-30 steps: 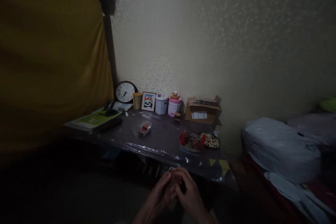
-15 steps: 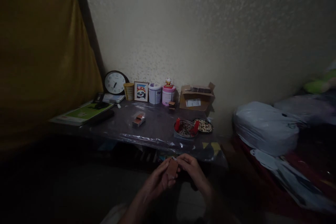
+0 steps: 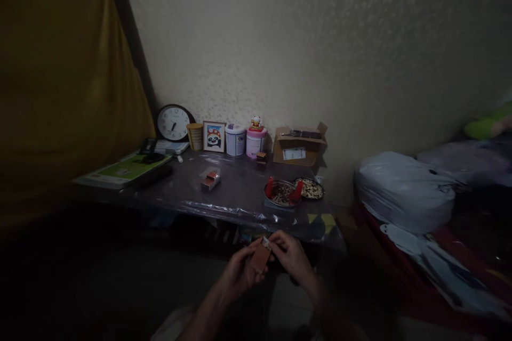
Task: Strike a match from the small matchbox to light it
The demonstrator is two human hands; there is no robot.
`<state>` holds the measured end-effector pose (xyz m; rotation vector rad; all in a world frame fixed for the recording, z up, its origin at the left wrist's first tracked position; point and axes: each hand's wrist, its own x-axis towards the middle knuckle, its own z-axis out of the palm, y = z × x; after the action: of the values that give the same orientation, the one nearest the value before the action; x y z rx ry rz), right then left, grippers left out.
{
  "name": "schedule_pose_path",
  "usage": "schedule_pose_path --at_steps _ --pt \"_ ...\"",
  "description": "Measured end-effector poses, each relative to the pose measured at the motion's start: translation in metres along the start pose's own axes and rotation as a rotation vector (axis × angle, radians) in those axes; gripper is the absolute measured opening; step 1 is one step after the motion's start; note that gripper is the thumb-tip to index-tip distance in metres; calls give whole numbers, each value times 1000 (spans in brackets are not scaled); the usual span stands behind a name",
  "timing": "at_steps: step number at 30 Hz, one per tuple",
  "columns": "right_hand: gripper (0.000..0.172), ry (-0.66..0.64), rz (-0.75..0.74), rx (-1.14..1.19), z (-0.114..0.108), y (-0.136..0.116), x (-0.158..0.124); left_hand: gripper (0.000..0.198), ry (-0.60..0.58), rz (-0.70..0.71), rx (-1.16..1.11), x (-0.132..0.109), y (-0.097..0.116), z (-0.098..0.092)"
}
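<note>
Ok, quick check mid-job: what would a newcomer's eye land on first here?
Likely the big yellow cloth hanging at the left, then the pale-faced clock at the table's back left. Two upright red pieces stand out in the round dish toward the table's right end. Low in the middle, the left hand holds a small brown box.

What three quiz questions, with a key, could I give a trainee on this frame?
1. Pick one: the lid under the figurine is (a) green, (b) pink, (c) black.
2. True or false: in this view, the clock stands left of the carton.
3. Fill in: the left hand holds a small brown ____, and the right hand has its fingers at the upper end.
Key: 1 b; 2 true; 3 box.
</note>
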<state>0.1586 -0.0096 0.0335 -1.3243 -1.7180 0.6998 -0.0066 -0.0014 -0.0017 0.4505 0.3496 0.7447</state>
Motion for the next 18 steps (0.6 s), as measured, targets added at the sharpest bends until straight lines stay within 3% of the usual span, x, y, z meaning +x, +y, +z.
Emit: schedule_pose_path --at_steps 6,18 --pt "16 -46 -117 -283 -4 -9 -4 40 11 21 65 6 -5 -8" --pt "13 -104 -189 -439 -4 -11 -9 38 78 22 101 6 -7 -5"
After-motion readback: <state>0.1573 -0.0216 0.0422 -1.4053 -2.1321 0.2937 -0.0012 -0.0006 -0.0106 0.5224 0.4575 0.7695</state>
